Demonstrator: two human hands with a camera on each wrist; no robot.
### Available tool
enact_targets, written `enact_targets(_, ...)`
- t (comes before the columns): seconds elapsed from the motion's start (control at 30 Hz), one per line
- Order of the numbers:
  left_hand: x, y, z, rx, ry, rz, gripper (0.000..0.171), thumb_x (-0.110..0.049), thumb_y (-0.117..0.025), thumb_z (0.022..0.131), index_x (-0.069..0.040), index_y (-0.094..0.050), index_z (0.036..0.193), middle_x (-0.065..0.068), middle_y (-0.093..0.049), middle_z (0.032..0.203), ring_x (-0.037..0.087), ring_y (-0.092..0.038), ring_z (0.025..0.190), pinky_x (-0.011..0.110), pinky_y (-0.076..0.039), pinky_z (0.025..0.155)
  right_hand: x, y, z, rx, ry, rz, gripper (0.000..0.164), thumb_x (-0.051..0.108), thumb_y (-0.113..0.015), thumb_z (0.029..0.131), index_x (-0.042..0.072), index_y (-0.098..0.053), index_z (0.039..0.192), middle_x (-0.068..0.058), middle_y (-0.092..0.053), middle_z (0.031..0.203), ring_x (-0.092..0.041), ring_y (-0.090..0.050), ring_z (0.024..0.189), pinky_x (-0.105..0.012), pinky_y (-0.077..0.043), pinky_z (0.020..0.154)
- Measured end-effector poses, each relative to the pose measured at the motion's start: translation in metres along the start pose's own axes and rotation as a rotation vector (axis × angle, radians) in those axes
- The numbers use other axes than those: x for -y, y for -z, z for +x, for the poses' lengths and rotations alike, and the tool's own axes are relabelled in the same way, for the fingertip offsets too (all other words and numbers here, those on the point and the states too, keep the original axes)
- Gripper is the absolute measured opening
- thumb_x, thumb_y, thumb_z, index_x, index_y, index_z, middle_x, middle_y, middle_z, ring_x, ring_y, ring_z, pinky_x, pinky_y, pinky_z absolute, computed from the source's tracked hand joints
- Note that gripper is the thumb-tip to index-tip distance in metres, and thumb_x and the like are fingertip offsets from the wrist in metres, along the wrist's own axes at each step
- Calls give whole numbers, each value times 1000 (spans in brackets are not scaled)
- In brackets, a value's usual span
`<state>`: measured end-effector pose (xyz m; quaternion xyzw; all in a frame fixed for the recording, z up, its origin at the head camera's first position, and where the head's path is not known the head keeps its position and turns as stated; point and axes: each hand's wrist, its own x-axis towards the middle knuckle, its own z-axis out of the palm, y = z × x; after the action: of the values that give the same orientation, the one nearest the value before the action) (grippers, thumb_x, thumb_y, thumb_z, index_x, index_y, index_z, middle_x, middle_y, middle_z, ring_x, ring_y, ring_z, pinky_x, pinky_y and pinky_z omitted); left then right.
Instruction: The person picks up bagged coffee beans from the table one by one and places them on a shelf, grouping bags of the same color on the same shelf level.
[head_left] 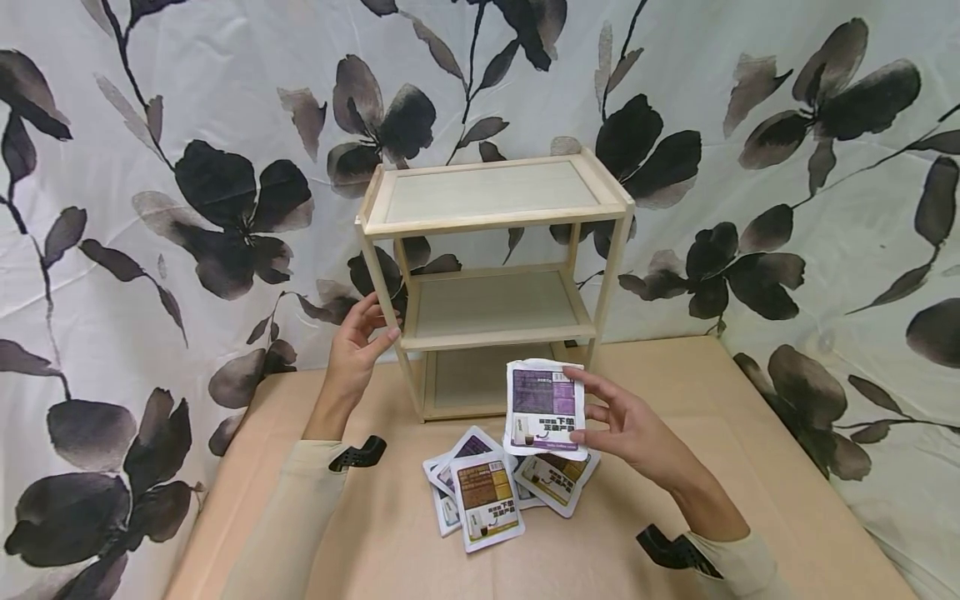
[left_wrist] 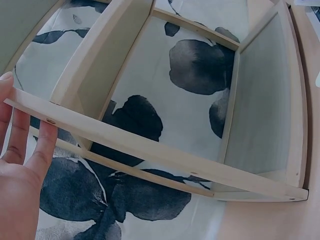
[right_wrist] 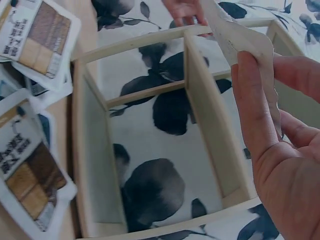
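Nearest on the counter: loose pile of packets, overlapping, w/ a brown packet on top, long axis approx. near-to-far, far end leaning a bit left. Next, the held purple packet, up off the counter, long axis abt upright, print toward the near side. It's in the right hand: fingers nearly closed, thumb lower & a fingertip higher, pinching its right side. Can't tell if it's 1 packet or a thin stack.

Key relation: packet lies left of those fingers & on the near side of the wooden rack, right of its middle, blocking part of the bottom tier from the head view. Right hand's the closer one to it; left hand is well apart, fingers lightly curled on the rack's left near post, btwn thumb & fingertips. Floral cloth hangs on the far side.
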<state>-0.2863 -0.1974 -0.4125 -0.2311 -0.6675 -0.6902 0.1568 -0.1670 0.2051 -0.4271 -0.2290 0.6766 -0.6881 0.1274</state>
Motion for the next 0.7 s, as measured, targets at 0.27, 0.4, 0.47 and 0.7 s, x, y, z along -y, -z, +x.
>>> enact_targets(0.27, 2, 2, 0, 0, -9, 12, 60, 11, -67, 91, -9, -52, 146, -4, -66, 115, 16, -61, 107, 25, -51, 94, 21, 2, 6, 13, 29, -24, 84, -7, -71, 90, 8, -26, 159, -25, -32, 156, -23, -63, 123, -40, -57, 90)
enact_targets(0.4, 2, 2, 1, -4, -11, 6, 61, 13, -67, 90, -6, -51, 146, -3, -66, 115, 16, -62, 106, 25, -51, 94, 31, 4, 10, 6, 50, -46, 84, -8, -71, 89, 7, -27, 159, -21, -29, 158, -21, -62, 125, -40, -57, 90)
enact_targets(0.47, 2, 2, 1, 0, -14, 6, 61, 13, -66, 90, -6, -50, 146, -3, -66, 115, 16, -62, 106, 25, -51, 93, 34, 5, 12, 0, 62, -53, 84, -9, -71, 89, 7, -28, 159, -21, -30, 158, -21, -62, 124, -39, -57, 90)
enact_targets(0.7, 2, 4, 4, 11, -4, 1, 60, 11, -65, 92, -12, -53, 146, -2, -66, 115, 15, -61, 107, 25, -50, 95, 47, 9, 18, -37, 81, -68, 81, -10, -69, 90, 7, -30, 159, -19, -35, 153, -22, -65, 118, -39, -58, 87)
